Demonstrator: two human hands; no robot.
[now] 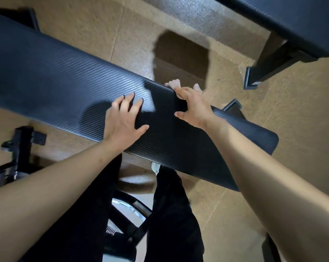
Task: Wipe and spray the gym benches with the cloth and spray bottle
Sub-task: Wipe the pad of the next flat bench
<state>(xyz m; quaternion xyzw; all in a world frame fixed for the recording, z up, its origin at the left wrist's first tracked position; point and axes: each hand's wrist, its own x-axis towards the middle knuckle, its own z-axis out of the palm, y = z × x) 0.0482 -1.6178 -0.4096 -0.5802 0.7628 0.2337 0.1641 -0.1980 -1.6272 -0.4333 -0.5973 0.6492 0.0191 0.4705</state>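
The bench (55, 72) is a long black pad with a fine woven pattern, running on a slant from the upper left of the frame to the lower right, under both hands. The left hand (124, 118) lies flat on the pad near the middle of the frame, fingers spread and straight, holding nothing. The right hand (193, 104) is just to its right at the pad's far edge, thumb out over the top and fingers bent down over the rim. Something pale (174, 83) shows just past those fingers, but it is too blurred to name, and I cannot tell whether the hand grips it or only the edge. Beyond the pad lies a tan speckled floor (292, 129) with a dark shadow (180, 57) on it. A second black bench (292, 17) crosses the upper right corner, its leg (264, 69) reaching the floor. A black metal frame (19, 148) stands at the left edge, and black trousers (171, 214) fill the bottom middle.
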